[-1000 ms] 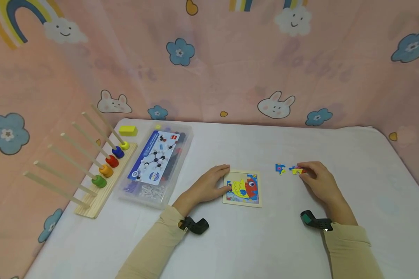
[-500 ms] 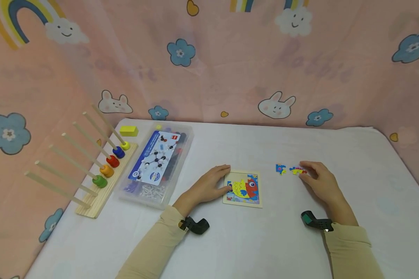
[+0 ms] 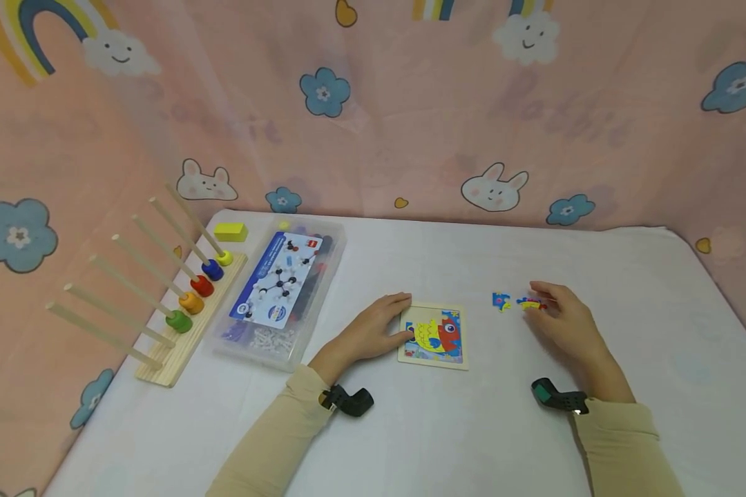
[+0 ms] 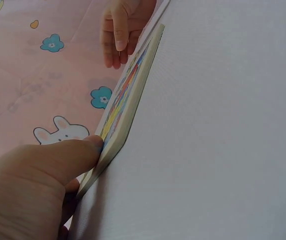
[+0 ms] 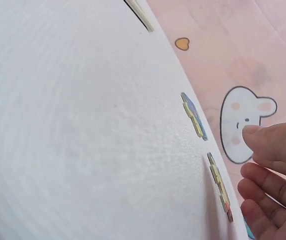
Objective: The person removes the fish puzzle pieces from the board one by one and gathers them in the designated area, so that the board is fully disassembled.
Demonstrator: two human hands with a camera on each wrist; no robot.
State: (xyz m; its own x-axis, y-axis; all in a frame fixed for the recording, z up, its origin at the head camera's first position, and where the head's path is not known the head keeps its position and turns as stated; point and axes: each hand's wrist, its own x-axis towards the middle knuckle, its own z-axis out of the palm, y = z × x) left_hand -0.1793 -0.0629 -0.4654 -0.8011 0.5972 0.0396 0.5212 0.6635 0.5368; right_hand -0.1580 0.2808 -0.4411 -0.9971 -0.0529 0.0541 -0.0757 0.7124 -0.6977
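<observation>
A square wooden jigsaw puzzle board (image 3: 434,364) with a red, yellow and blue fish picture lies on the white table. My left hand (image 3: 369,331) holds its left edge; in the left wrist view the thumb (image 4: 78,154) presses the top while fingers curl at the side, partly hidden. To the right lie two loose puzzle pieces, a blue one (image 3: 500,301) and a yellow-red one (image 3: 528,304). My right hand (image 3: 566,328) hovers just right of the yellow-red piece (image 5: 220,186). Its fingers are loosely bent and hold nothing, apart from the piece in the right wrist view.
On the left stands a wooden peg rack (image 3: 173,366) with coloured beads on several pegs. Beside it lies a clear plastic case (image 3: 329,276) with a molecule-picture label, and a yellow block (image 3: 231,232) sits behind. A pink patterned cloth (image 3: 385,138) hangs behind the table.
My right hand has lifted slightly off the yellow-red puzzle piece and its fingers have spread from it. My left hand stays on the puzzle board.
</observation>
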